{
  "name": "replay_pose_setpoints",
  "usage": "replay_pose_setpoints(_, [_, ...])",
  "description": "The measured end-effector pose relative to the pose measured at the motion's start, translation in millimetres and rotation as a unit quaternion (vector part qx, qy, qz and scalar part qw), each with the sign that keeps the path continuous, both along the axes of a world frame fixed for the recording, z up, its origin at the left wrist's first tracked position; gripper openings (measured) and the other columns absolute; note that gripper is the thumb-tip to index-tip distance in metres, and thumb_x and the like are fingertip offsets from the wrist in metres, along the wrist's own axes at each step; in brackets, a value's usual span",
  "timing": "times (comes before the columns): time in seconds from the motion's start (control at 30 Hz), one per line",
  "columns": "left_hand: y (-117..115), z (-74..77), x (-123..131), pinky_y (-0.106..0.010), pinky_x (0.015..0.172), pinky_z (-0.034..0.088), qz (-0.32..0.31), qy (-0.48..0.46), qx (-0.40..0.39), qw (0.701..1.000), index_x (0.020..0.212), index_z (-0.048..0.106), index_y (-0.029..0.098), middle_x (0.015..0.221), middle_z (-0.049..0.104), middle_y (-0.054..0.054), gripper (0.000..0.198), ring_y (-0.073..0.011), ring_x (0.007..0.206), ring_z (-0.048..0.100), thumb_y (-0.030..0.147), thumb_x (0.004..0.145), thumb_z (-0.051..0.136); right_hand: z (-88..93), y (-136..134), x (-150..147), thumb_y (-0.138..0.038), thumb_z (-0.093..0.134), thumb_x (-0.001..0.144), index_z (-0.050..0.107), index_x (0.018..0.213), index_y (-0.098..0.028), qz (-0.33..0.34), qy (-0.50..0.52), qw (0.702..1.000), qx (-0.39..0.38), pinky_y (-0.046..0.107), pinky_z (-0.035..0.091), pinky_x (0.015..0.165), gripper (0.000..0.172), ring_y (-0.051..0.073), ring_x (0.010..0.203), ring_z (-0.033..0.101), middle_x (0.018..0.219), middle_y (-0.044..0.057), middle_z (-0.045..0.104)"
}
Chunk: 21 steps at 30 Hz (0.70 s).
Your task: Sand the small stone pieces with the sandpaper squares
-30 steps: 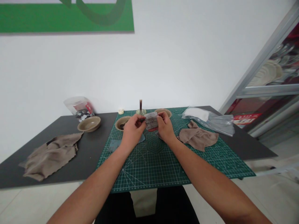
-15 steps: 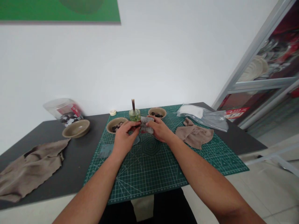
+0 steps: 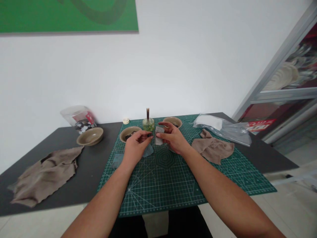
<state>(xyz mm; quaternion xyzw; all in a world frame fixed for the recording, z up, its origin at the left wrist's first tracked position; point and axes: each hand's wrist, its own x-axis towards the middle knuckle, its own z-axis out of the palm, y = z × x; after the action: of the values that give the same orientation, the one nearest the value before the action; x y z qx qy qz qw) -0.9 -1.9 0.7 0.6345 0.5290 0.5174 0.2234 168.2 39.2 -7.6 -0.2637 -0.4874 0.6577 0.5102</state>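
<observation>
At ten o'clock from the printed hexagon (image 3: 165, 158), pinching with left hand (image 3: 134, 144) a small dark piece (image 3: 150, 135) at eleven: likely light, stiff; take by edges. Towards twelve, clasping between thumb and fingers a grey block (image 3: 159, 130), with right hand (image 3: 174, 140) at one: probably light, firm; grasp by its sides.

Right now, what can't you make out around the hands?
All in the head view:
Small dark piece at the left hand's fingertips: too small to identify, partly covered by fingers.
Gray block: part hidden by the right hand gripping it.
Far bowl: contents partly hidden by the right hand.
Green poster: cut off by the top edge.
</observation>
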Motion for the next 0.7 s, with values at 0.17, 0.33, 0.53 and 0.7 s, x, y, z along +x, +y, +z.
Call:
replay_pose_setpoints(0.17, [-0.5,-3.9,0.4,-0.029,0.068,0.049,-0.002,0.069,-0.005,0.998,0.098,0.071,0.019,0.079,0.071,-0.002,0.024,-0.0166,0.070,0.064,0.029,0.077,0.066,-2.5,-3.6,1.1,-0.026,0.085,0.056,0.065,0.097,-0.019,-0.012,-0.015,1.000,-0.006,0.023,0.042,0.051,0.046,0.012,0.062,0.059,0.082,0.001,0.070])
replay_pose_setpoints(0.33, [-2.7,-2.0,2.6,-0.029,0.066,0.049,0.018,0.126,-0.018,0.992,0.083,0.069,0.019,0.075,0.071,-0.002,0.011,-0.0173,0.068,0.065,0.025,0.075,0.064,-1.3,-7.5,-1.1,-0.026,0.086,0.052,0.067,0.098,-0.019,-0.001,-0.013,1.000,-0.022,0.030,0.049,0.066,0.050,0.017,0.073,0.064,0.082,0.002,0.072])
replay_pose_setpoints(0.53, [-3.0,0.2,3.1,-0.028,0.064,0.050,0.010,0.111,-0.008,0.994,0.088,0.070,0.018,0.075,0.071,-0.002,0.016,-0.0167,0.066,0.064,0.024,0.075,0.065,-1.6,-9.1,-2.6,-0.030,0.085,0.054,0.070,0.077,-0.016,-0.025,-0.051,0.998,0.000,0.030,0.046,0.070,0.031,0.016,0.072,0.062,0.076,0.002,0.071])
replay_pose_setpoints(0.7, [-4.1,1.1,2.8,-0.029,0.066,0.050,0.000,0.100,-0.019,0.995,0.086,0.070,0.018,0.077,0.072,-0.003,0.014,-0.0173,0.069,0.065,0.025,0.075,0.065,-7.3,-7.7,-2.8,-0.031,0.081,0.062,0.071,0.080,-0.017,-0.013,-0.035,0.999,-0.007,0.028,0.042,0.064,0.026,0.012,0.064,0.058,0.075,0.001,0.069])
